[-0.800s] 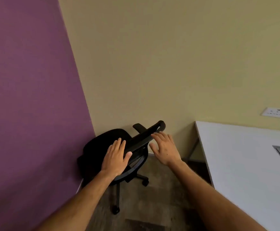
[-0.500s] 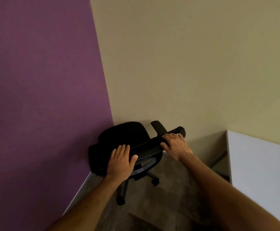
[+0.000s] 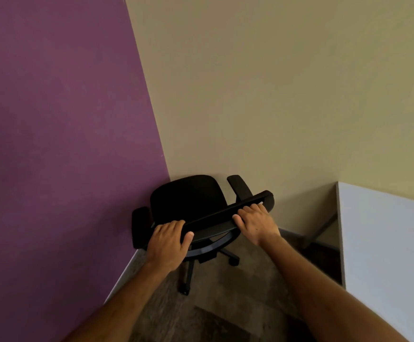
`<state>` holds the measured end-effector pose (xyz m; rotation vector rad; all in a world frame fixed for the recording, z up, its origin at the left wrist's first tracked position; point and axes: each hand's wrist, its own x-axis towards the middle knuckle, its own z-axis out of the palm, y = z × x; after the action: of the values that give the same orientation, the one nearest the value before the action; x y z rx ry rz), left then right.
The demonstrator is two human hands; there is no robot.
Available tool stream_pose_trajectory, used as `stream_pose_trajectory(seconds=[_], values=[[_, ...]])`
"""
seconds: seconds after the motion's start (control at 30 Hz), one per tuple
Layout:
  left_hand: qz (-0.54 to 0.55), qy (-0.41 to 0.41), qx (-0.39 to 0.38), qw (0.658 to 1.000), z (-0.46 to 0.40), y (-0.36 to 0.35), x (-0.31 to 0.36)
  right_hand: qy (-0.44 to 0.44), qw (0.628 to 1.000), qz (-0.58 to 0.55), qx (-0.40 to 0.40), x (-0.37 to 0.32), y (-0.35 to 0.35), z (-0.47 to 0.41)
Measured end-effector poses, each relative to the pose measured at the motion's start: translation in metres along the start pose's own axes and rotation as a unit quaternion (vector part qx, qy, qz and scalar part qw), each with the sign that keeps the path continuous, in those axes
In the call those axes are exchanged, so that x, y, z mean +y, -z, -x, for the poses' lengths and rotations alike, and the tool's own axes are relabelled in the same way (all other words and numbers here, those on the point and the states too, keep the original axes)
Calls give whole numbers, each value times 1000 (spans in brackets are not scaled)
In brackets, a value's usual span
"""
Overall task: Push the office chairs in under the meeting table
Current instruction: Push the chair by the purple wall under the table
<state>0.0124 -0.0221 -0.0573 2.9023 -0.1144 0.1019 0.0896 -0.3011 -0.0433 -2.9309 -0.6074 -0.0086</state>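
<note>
One black office chair [image 3: 188, 201] stands in the room corner, its seat toward the walls and its backrest top bar [image 3: 228, 211] toward the person. Both hands hold that bar: the left hand [image 3: 169, 240] has fingers curled over its left end with the thumb underneath, and the right hand [image 3: 255, 223] has fingers curled over it near the right end. At 9 o'clock from the chair the purple wall [image 3: 53, 144] rises just beside the left armrest [image 3: 140, 225]; at 12 o'clock stands the beige wall [image 3: 275, 95]. At 3 o'clock, apart from the chair, is the white desk [image 3: 386, 243], cut off by the frame edge, one leg [image 3: 320, 229] dim beneath it. Only some of the chair's casters show; the rest are hidden.
</note>
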Motion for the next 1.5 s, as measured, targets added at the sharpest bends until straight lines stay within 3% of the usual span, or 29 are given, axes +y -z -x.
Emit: stream_pose_trajectory(seconds=[0.37,0.53,0.73,1.13,1.5], values=[[14,-91,-7,996,77,18,-46,-108,991,24,79,-104,-20,127],[16,-200,-9,980,115,23,-63,-166,982,24,89,-156,-26,207],[25,-267,-27,963,138,29,-67,-233,968,22,90,-200,-29,262],[19,-324,-57,944,127,36,-60,-233,972,3,32,-187,-12,293],[25,-398,-87,913,44,42,-59,-298,952,15,63,-190,-29,253]])
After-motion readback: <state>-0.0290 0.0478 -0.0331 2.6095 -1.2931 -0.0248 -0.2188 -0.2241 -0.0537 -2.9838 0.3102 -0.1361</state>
